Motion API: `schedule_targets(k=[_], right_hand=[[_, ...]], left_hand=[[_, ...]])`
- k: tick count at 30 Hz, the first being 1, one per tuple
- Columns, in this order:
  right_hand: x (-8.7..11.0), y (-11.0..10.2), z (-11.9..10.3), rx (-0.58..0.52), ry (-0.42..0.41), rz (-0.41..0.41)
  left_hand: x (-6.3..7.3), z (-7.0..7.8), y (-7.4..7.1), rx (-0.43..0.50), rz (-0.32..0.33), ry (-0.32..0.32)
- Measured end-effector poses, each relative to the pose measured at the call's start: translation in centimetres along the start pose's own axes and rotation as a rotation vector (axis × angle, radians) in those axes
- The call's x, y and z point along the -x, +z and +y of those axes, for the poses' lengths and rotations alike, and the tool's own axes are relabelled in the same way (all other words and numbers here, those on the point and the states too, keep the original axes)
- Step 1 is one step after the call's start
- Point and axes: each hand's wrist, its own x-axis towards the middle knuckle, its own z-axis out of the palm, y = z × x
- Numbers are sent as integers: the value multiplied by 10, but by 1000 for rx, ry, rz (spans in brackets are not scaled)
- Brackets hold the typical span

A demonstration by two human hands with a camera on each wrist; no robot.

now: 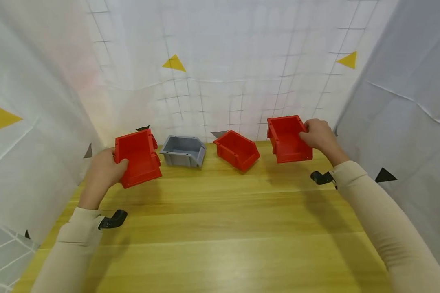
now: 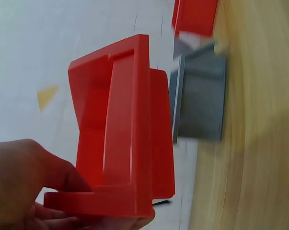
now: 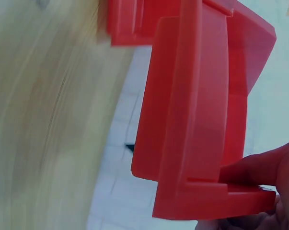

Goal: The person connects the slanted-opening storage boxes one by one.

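Observation:
My left hand grips a red plastic storage bin by its side wall, thumb inside and the other fingers outside. The bin is tilted, its opening towards me, and hangs above the table. On the right, my right hand holds another red storage bin the same way, pinching its right wall above the tabletop. Between them, a grey storage bin and a third red bin stand on the table. The left wrist view shows the held red bin beside the grey bin.
A wooden table stretches out in front of me. White sheeting with grid lines and yellow triangles hangs behind it, and more sheeting closes in both sides. Dark wrist-worn devices stick out from the sleeves.

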Motion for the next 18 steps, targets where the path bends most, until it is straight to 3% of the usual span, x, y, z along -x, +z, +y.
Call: schedule_targets(k=[7, 18], right_hand=[[25, -2, -28, -30, -43, -6], [66, 14, -62, -89, -86, -25]], left_hand=[[24, 31, 22, -12, -34, 58], [46, 62, 54, 1, -81, 130]])
